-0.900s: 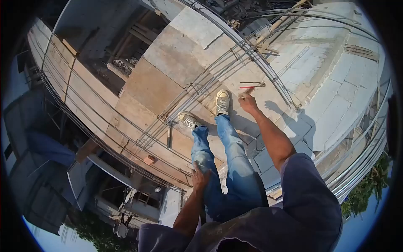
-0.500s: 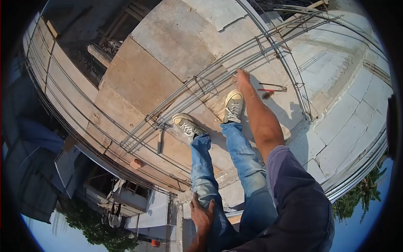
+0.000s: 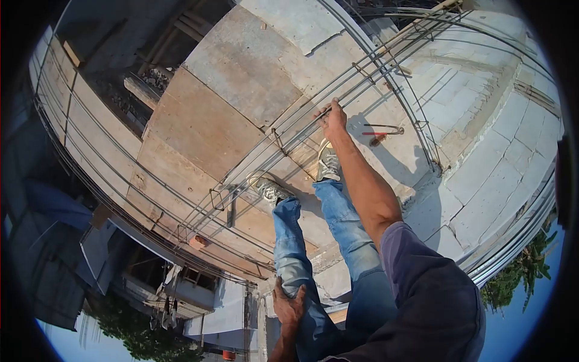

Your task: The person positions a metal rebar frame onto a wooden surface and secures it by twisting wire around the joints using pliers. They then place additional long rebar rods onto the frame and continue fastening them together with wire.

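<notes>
My right hand (image 3: pixel 331 116) is closed around the steel bars of a long rebar cage (image 3: pixel 277 142), just beyond my right shoe (image 3: pixel 327 163). The cage runs diagonally across the boards, with square stirrups around its bars. My left hand (image 3: pixel 289 304) lies on my left knee, thumb and fingers apart on the jeans (image 3: pixel 294 265). Under the cage's near end lies a hammer (image 3: pixel 231 212), partly hidden by bars. To the right of my right hand are red-handled pincers (image 3: pixel 386 130) on the boards.
More rebar (image 3: pixel 416 120) crosses the cage's far end. Along the left edge run long bars (image 3: pixel 102 130), beside a dark opening (image 3: pixel 132 66). A brick piece (image 3: pixel 197 242) lies near the lower edge. Grey blocks (image 3: pixel 488 181) form the surface at right.
My right hand has moved slightly left with the bars. The cage has shifted, its near end now lower in view and closer to my left shoe. My left hand stays on the knee.
</notes>
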`<state>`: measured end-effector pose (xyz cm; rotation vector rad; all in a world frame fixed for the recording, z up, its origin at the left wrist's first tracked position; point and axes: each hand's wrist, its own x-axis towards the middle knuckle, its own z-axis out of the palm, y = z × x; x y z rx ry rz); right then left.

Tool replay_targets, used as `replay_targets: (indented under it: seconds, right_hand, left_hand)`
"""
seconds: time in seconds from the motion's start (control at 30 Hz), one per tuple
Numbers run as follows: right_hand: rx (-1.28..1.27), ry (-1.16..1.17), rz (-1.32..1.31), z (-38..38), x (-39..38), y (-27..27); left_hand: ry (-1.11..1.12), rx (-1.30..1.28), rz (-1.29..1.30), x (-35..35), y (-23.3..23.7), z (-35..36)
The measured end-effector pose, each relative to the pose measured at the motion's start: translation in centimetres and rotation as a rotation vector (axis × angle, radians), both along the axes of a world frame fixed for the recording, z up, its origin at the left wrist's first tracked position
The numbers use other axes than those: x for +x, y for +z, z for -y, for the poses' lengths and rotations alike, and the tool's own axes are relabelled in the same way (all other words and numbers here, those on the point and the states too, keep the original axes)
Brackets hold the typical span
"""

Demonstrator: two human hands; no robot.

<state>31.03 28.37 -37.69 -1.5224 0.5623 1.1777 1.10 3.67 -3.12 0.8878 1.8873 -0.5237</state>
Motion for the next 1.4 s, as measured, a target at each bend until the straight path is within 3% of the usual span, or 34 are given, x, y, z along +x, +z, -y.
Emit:
replay_targets:
  seconds: [0.13,0.2,0.23,0.3,0.33,0.37,0.4,0.43,0.67,0.83,0.87,0.93,1.07,1.33,1.4]
  right_hand:
    - [-0.018,0.023,0.049,1.6,-1.0,0.9]
    - [-0.016,0.004,0.033,2.3,-1.5,4.2]
    - [-0.004,0.009,0.003,2.8,-1.7,5.9]
    - [0.089,0.171,0.022,5.8,-1.4,6.6]
    - [0.034,0.161,0.007,7.1,-1.4,6.5]
    - [-0.08,0.027,-0.13,5.9,-2.1,11.4]
    - [-0.043,0.06,-0.102,7.0,-2.3,12.3]
    - [-0.044,0.049,-0.119,7.0,-2.7,14.1]
    - [0.027,0.108,-0.132,9.6,-4.4,25.2]
    - [0.205,0.172,-0.017,8.0,-5.8,36.8]
    - [0.269,0.191,0.045,7.0,-5.8,39.3]
    - [0.306,0.239,0.096,4.9,-5.4,43.1]
    - [0.488,0.388,0.44,-0.8,-3.9,52.9]
    - [0.931,0.51,0.85,-10.5,-3.4,74.8]
    - [1.035,0.492,0.78,-11.8,-4.1,79.6]
  left_hand:
    - [-0.028,0.322,0.108,-2.8,-2.7,-1.3]
    - [-0.301,0.535,-0.036,-4.0,-5.3,-5.3]
    - [-0.29,0.577,-0.07,-4.3,-6.1,-6.5]
    - [-0.503,0.523,-0.11,-6.1,-7.6,-9.8]
    - [-0.663,0.43,-0.125,-7.1,-7.8,-10.0]
    - [-0.611,0.194,0.041,-10.2,-9.0,-8.6]
    - [-0.697,0.1,0.057,-12.2,-9.7,-6.9]
    - [-0.786,0.12,0.09,-13.2,-8.7,-6.1]
    - [-0.768,0.113,0.118,-13.4,3.2,-1.5]
    - [-0.64,0.138,0.189,-14.0,7.1,-0.4]
    - [-0.64,0.271,0.2,-14.6,6.2,0.7]
    - [-0.6,0.207,0.225,-13.8,7.0,-1.0]
    - [-0.612,0.618,0.241,-9.9,11.0,-6.9]
    - [-0.598,1.145,0.278,-3.8,19.9,-17.4]
    - [-0.496,1.237,0.284,-2.0,21.1,-19.0]
